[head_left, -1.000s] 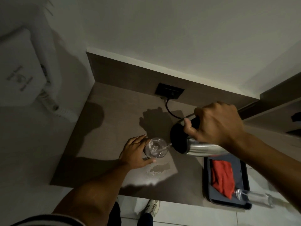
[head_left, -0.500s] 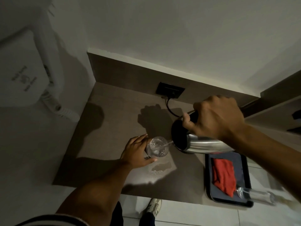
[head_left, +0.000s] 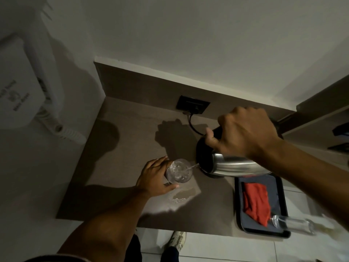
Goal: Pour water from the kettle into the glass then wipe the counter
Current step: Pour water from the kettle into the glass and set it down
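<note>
— Right hand point(head_left: 245, 133)?
— Closed in a full grip around the black handle of the kettle point(head_left: 234, 165), thumb pressed on top. Kettle held in the air, tipped far over to the left, steel side up, spout low and just beside the glass point(head_left: 180, 171).

— Left hand point(head_left: 154, 176)?
— Wrapped partly around the glass from its left side, fingers curved behind it, thumb point(head_left: 171, 186) in front near the base. Not a tight fist, more a loose steadying hold.

— And the glass itself?
— Upright on the counter point(head_left: 120, 167), near the middle, a little toward the front edge. Thin stream of water point(head_left: 192, 166) running from the spout over the rim. Water and bubbles visible inside; how full, cannot tell.

— Anything spilled?
— Yes, a small puddle point(head_left: 182, 196) on the counter just in front of the glass, close to the thumb.

— Further out, to the right?
— Dark tray point(head_left: 283, 203) near the front right corner of the counter, below the kettle. Red cloth point(head_left: 255, 202) lying crumpled on it. Second glass point(head_left: 290, 225) on its side at the front right corner of the tray, mouth touching the cloth.

— At the back?
— Dark socket point(head_left: 192, 107) at the back of the counter, with a black cord point(head_left: 193, 127) running from it toward the kettle, its end hidden behind it.

— Below the counter?
— Shoe point(head_left: 176, 240) on the tiled floor, by the front edge.
</note>
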{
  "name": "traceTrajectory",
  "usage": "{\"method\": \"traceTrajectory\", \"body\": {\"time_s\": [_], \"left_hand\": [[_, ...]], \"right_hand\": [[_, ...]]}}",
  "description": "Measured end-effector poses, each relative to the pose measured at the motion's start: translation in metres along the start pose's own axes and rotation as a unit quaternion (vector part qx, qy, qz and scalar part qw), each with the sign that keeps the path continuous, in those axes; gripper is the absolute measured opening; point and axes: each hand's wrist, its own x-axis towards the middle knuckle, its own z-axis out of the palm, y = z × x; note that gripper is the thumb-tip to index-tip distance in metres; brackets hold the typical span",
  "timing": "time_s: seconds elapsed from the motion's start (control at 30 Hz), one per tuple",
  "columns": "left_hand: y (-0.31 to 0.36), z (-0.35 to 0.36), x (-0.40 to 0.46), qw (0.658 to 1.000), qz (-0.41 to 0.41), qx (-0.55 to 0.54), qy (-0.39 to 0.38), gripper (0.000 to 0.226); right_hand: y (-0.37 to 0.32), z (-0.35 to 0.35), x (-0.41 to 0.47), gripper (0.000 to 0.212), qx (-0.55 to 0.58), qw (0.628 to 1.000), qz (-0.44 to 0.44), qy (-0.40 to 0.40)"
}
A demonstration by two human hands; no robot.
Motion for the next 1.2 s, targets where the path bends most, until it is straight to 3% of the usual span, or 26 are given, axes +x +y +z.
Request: {"method": "traceTrajectory", "body": {"time_s": [1.2], "left_hand": [[0.0, -0.002, 0.002, 0.999, -0.017, -0.004, -0.042, 0.1]], "right_hand": [[-0.007, 0.0, 0.01, 0.058, 0.008, 1.0, -0.026, 0.011]]}}
